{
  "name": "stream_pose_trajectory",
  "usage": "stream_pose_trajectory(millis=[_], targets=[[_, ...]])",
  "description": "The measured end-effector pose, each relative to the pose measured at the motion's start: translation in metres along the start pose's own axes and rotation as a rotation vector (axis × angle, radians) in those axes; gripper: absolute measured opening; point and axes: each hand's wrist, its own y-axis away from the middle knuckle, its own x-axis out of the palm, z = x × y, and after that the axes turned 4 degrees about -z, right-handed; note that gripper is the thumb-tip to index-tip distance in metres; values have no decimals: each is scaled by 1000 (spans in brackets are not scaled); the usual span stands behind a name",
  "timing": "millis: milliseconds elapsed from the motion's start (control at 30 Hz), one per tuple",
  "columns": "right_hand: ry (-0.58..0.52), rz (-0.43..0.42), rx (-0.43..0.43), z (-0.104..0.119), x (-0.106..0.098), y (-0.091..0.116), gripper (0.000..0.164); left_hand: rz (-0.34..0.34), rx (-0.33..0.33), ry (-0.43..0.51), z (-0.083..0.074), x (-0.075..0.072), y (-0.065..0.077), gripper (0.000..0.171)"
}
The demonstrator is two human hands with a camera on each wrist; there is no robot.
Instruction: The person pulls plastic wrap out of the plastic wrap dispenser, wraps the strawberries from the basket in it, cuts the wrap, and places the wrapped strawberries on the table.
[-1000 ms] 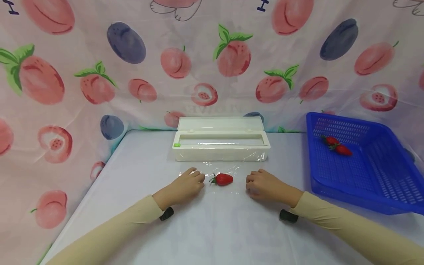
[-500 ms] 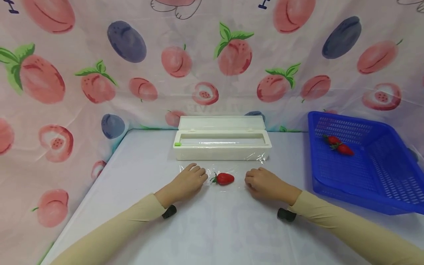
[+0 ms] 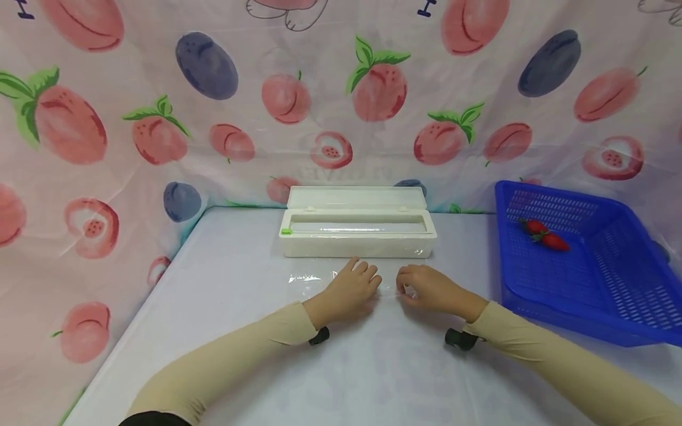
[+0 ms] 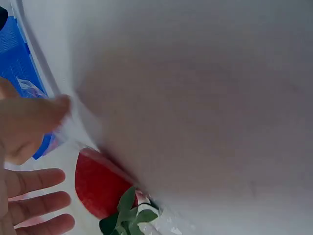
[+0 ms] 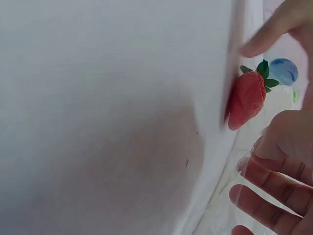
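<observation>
My left hand (image 3: pixel 351 289) covers the strawberry in the head view. In the left wrist view the red strawberry (image 4: pixel 100 183) lies beside the spread fingers (image 4: pixel 39 200), under clear plastic wrap. A sheet of the wrap (image 3: pixel 309 286) shows on the table at left, reaching forward to the box. My right hand (image 3: pixel 434 290) rests just to the right, its thumb set apart from the bent fingers. In the right wrist view the strawberry (image 5: pixel 248 98) sits between that thumb and the fingers (image 5: pixel 259 205), with the wrap shining near the fingertips.
A white plastic-wrap dispenser box (image 3: pixel 357 245) with its lid raised stands at the back. At right is a blue basket (image 3: pixel 586 284) holding two strawberries (image 3: pixel 551 241). A fruit-print curtain (image 3: pixel 240 59) hangs behind the white table (image 3: pixel 346 378).
My left hand has moved right, over the strawberry, which it now hides in the head view. My right hand has shifted slightly away from me, with its thumb now showing apart from the fingers.
</observation>
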Motion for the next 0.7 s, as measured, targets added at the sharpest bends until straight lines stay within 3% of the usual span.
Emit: stream_pose_trajectory(millis=[100, 200, 400, 567, 700], targets=[[12, 21, 0, 0, 2, 1, 13, 27, 11, -49, -2, 6, -1, 24], [53, 34, -14, 0, 4, 3, 15, 39, 1, -35, 1, 7, 2, 13], [80, 28, -31, -4, 2, 7, 17, 60, -12, 40, 10, 7, 5, 14], [12, 55, 38, -5, -3, 1, 7, 129, -18, 139, 19, 2, 5, 21], [20, 23, 86, -8, -6, -4, 9, 195, -41, 265, 26, -3, 1, 22]])
